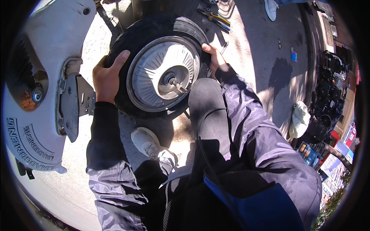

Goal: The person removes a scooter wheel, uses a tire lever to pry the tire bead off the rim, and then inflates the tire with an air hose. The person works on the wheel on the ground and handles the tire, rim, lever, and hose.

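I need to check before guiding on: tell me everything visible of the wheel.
The wheel has a black, rubber-looking tyre around a silvery, metal-looking hub with radiating ribs and a recessed centre, where a short axle sticks out. Bright sun crosses the hub. In front of the person, its face tilts up toward the camera. The left hand grips the tyre's left side and the right hand its right side, thumbs on the near face. Whether the knee touches it cannot be told.

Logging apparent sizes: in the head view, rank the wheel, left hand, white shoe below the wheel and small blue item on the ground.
Largest to smallest:
wheel
left hand
white shoe
small blue item
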`<state>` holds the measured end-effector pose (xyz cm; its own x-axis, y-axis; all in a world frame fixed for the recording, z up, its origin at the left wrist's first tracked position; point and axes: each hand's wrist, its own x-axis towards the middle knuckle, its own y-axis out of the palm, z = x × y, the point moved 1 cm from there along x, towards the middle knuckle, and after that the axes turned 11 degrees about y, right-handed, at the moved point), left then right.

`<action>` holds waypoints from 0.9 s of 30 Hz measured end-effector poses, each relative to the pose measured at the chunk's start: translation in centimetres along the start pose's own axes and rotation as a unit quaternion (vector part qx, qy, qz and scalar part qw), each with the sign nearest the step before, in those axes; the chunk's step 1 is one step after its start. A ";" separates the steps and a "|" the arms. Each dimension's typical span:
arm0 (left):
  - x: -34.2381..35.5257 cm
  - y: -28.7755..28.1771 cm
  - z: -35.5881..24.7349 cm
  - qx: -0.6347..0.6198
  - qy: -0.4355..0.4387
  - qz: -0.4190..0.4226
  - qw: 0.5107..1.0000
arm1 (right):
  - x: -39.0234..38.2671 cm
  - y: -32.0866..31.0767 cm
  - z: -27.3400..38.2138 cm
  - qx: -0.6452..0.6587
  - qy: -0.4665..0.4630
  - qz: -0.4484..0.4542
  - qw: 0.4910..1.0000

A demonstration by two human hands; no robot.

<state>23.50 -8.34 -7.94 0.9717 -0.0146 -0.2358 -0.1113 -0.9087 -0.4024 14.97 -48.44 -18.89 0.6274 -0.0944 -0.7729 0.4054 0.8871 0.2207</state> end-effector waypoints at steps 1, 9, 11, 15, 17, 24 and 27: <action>0.0 -0.1 -0.3 -0.002 -0.001 0.003 1.000 | -0.6 0.3 0.1 -0.026 0.000 -0.088 0.996; -0.7 -0.1 -1.4 -0.036 0.005 0.000 0.999 | -6.2 3.5 2.6 -0.163 -0.114 0.024 0.980; -0.9 -0.1 -0.9 -0.058 0.003 -0.004 0.998 | -6.1 4.2 2.7 -0.196 -0.131 -0.036 0.971; -1.5 0.1 -0.2 -0.103 -0.008 -0.030 0.994 | -5.5 4.6 2.6 -0.232 -0.115 -0.155 0.953; -1.7 0.2 -0.1 -0.096 -0.017 -0.042 0.994 | -5.2 4.6 2.9 -0.246 -0.106 -0.182 0.946; -1.9 0.2 0.2 -0.120 -0.009 -0.044 0.992 | -4.3 4.7 3.4 -0.258 -0.097 -0.196 0.941; -2.0 -0.3 0.8 -0.122 -0.002 -0.038 0.992 | -3.5 5.3 3.5 -0.278 -0.143 -0.157 0.937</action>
<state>21.38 -7.73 -8.10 0.9743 0.0583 -0.2175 0.0155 -0.9810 -0.1935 17.28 -45.05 -12.95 0.7201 -0.4372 -0.5389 0.2414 0.8859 -0.3961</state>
